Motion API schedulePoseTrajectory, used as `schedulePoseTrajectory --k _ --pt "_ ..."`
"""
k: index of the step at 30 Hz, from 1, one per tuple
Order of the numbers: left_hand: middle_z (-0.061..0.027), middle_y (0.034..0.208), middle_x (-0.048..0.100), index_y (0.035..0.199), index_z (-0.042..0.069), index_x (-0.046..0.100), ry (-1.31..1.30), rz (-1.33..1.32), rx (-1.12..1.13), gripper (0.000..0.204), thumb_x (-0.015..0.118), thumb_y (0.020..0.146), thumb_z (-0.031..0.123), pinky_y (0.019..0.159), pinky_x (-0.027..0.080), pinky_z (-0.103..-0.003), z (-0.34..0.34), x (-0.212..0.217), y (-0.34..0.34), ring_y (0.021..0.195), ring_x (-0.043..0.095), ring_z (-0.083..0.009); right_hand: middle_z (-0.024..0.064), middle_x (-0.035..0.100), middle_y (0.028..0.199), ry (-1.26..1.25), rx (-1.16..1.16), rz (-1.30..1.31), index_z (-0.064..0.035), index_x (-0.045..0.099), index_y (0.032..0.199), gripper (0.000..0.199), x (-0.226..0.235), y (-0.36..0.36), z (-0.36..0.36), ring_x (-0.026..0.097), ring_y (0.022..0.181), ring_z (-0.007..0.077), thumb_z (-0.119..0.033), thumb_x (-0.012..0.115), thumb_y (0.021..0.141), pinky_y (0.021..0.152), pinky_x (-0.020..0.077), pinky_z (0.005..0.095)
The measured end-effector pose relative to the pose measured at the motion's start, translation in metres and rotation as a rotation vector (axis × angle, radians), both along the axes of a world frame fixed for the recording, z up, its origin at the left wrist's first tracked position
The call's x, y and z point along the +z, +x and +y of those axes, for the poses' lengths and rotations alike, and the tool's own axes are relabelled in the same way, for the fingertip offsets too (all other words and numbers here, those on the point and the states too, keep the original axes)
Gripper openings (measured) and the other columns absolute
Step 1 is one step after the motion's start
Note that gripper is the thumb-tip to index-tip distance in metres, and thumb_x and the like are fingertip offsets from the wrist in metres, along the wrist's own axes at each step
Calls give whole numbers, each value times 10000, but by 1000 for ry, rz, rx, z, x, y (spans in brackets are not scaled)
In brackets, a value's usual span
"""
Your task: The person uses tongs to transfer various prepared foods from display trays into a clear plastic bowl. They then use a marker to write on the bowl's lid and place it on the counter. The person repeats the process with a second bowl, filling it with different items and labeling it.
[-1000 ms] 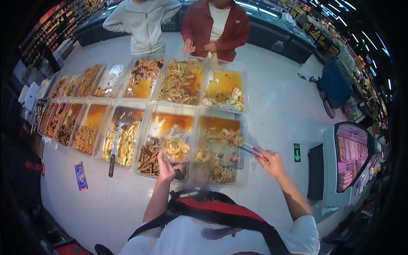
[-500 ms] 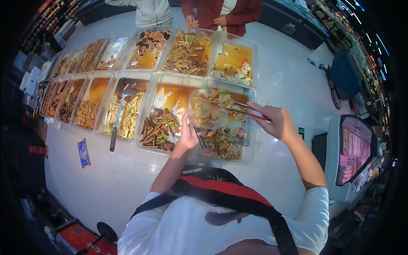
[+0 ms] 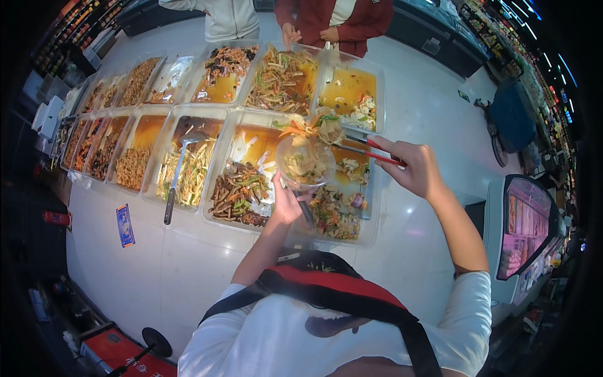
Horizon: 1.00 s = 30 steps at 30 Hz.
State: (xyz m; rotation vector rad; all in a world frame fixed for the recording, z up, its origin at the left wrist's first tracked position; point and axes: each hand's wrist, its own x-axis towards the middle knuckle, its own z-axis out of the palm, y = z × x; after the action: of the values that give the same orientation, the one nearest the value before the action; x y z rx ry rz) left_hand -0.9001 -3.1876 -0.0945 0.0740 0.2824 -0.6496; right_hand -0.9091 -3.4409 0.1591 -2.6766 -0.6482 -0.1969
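Note:
My left hand [image 3: 287, 204] is closed around a clear round plastic tub [image 3: 306, 166] partly filled with pale shredded food. A dark handle [image 3: 306, 215] shows beside that hand; whether my fingers touch it cannot be made out. My right hand [image 3: 411, 168] grips metal tongs [image 3: 363, 149] with red grips. At their tips hangs a clump of mixed shredded vegetables [image 3: 330, 129], with orange strands beside it above the tub's far rim. Below both hands, a clear tray [image 3: 370, 220] holds mixed vegetables, partly hidden by the tub.
Two rows of clear trays with cooked dishes spread to the left, one with a slotted turner [image 3: 179, 169] in it. Two people stand across from me; the one in a dark red jacket [image 3: 370, 19] has a hand at a tray. A lit display freezer [image 3: 524, 226] stands right.
The tongs and the vegetable clump have risen toward the far side of the tub, and orange strands now show above its rim. My left hand still holds the tub.

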Motion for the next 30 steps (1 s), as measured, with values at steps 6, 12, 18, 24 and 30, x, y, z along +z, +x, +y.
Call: schedulePoseTrajectory --k 6,12,18,24,30 --pt "-97 1248 597 1375 121 491 -104 -124 27 741 430 904 690 477 423 -233 2 6 7 821 571 -184 102 693 788 -276 59 230 -199 688 1203 385 -10 7 18 674 718 312 -237 707 820 661 541 394" --pt "-154 1277 559 1392 95 464 -257 -72 18 798 514 865 692 486 416 -214 -9 -8 -14 899 550 -199 109 700 806 -538 193 338 -156 645 1236 482 21 20 49 675 740 321 -293 748 786 674 522 424" --pt "-153 1251 563 1383 105 463 -433 13 30 781 553 856 675 469 387 -217 -22 -8 -27 864 528 -189 119 698 828 -623 194 438 -111 682 1152 408 73 14 64 676 816 315 -295 739 793 737 523 428" --pt "-144 1319 560 1404 154 451 -146 -95 83 708 495 904 654 435 379 -206 -12 -17 -35 917 594 -184 127 702 853 -623 258 453 -101 713 1095 372 67 22 58 673 828 318 -330 724 801 753 518 434" --pt "-211 1458 409 1490 88 321 -238 7 218 770 558 920 547 451 406 -214 21 -13 -43 1279 466 -351 147 703 868 -416 348 409 -100 702 1140 423 43 41 77 668 825 328 -363 717 808 745 514 434"
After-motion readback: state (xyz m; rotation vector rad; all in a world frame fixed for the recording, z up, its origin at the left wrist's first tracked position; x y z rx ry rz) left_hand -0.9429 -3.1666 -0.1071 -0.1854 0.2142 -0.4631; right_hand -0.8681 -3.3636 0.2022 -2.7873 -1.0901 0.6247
